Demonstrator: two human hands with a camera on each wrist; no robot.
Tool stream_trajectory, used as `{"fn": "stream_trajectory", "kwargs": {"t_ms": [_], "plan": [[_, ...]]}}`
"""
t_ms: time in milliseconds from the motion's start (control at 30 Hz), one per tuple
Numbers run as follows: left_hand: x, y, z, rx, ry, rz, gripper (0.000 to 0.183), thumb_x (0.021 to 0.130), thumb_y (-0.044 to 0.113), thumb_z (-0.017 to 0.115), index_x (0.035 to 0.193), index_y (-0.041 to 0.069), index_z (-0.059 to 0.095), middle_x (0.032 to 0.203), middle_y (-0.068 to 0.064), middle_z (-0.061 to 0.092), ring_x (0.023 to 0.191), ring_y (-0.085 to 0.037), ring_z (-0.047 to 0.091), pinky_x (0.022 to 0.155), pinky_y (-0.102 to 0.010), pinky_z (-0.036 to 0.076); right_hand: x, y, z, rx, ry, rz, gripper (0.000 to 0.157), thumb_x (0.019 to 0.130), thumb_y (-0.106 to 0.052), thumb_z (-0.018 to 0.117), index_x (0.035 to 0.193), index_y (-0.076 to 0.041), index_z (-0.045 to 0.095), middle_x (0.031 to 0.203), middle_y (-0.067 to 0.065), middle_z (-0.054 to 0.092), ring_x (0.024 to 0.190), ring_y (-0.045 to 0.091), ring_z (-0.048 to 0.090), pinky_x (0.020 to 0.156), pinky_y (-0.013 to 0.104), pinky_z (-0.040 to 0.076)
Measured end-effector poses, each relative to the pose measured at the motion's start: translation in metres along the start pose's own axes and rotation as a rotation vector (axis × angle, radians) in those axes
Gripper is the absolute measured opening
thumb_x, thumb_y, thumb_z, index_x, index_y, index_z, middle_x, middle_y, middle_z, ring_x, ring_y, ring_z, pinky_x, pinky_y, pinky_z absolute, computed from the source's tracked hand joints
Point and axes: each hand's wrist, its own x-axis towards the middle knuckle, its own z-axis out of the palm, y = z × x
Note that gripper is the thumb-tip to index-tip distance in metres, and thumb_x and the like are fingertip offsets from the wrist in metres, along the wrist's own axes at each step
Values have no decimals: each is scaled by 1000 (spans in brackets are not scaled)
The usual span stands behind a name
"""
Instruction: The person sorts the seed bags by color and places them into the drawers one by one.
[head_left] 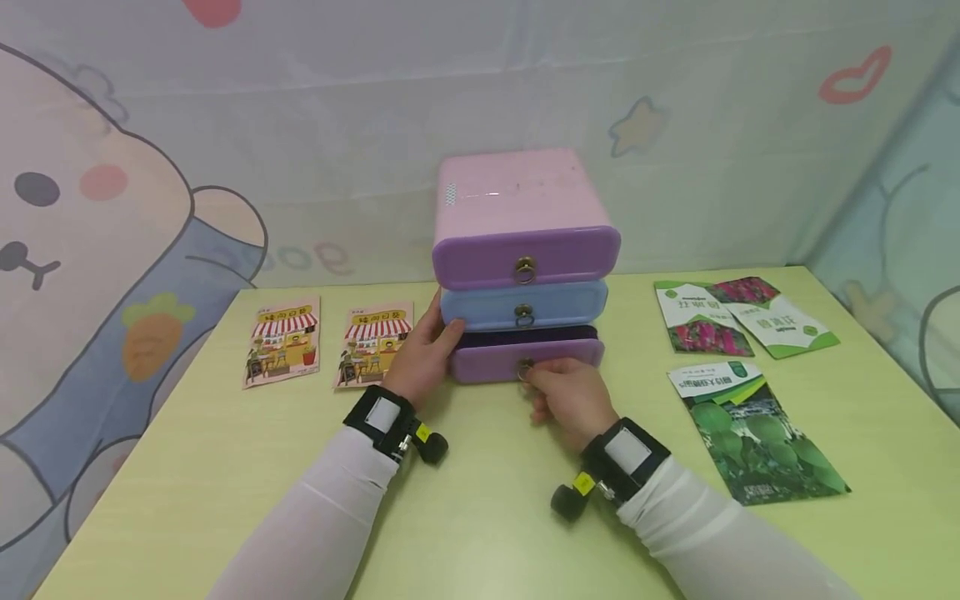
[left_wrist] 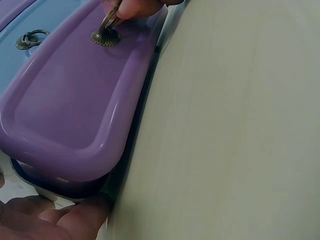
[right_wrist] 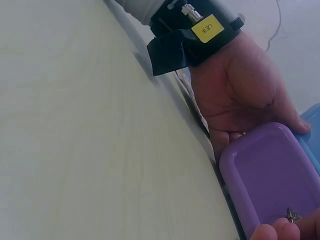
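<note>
On the table, a green packet lies nearest at right. My right hand pinches the brass ring on the bottom purple drawer, which stands partly pulled out, a dark gap behind its front. My left hand, unclenched, presses the left side of the drawer stack, thumb at the blue drawer above. Two shop-picture packets lie farther left, two flower packets far right. The stack's pink top stands before a printed cloth.
</note>
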Motion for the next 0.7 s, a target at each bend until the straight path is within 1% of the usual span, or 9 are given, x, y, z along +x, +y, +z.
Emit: {"fn": "stream_trajectory", "kwargs": {"t_ms": [200, 300, 433, 533, 633, 700], "plan": [[1, -3, -1, -43, -26, 6, 63, 111, 42, 51, 164, 53, 18, 172, 6, 33, 161, -15, 24, 135, -44, 16, -6, 1, -1, -8, -6, 20, 22, 97, -5, 64, 113, 10, 65, 85, 7, 72, 57, 9, 56, 52, 24, 56], [1, -2, -2, -56, -30, 8, 64, 111, 40, 52, 164, 52, 18, 172, 5, 33, 161, -15, 24, 135, -43, 18, -7, 1, -1, 1, -4, 20, 22, 97, -5, 64, 113, 10, 65, 86, 8, 73, 58, 9, 56, 52, 24, 56], [0, 0, -2, -93, -50, 3, 64, 112, 37, 51, 165, 50, 18, 173, 2, 33, 160, -19, 28, 131, -46, 29, -9, 0, -2, 5, -5, 11, 22, 97, -5, 64, 113, 11, 66, 84, 6, 72, 57, 9, 56, 52, 23, 56], [0, 0, -2, -120, -67, -11, 64, 112, 36, 51, 165, 52, 18, 173, 1, 33, 159, -21, 31, 126, -48, 38, -11, 1, -3, -1, -4, 9, 22, 96, -5, 65, 111, 11, 66, 82, 5, 71, 57, 9, 56, 51, 24, 57], [0, -1, -3, -129, -70, -22, 64, 112, 36, 52, 164, 53, 19, 173, 0, 33, 158, -21, 34, 124, -49, 41, -15, 0, -3, -6, -3, 15, 22, 96, -5, 65, 111, 11, 66, 82, 4, 71, 57, 9, 56, 52, 25, 57], [0, 0, -3, -155, -74, -25, 64, 112, 35, 52, 163, 54, 19, 173, 0, 33, 158, -22, 35, 123, -50, 42, -17, -1, -3, -3, -3, 19, 22, 96, -5, 65, 112, 10, 66, 83, 5, 72, 57, 9, 56, 52, 25, 58]]}}
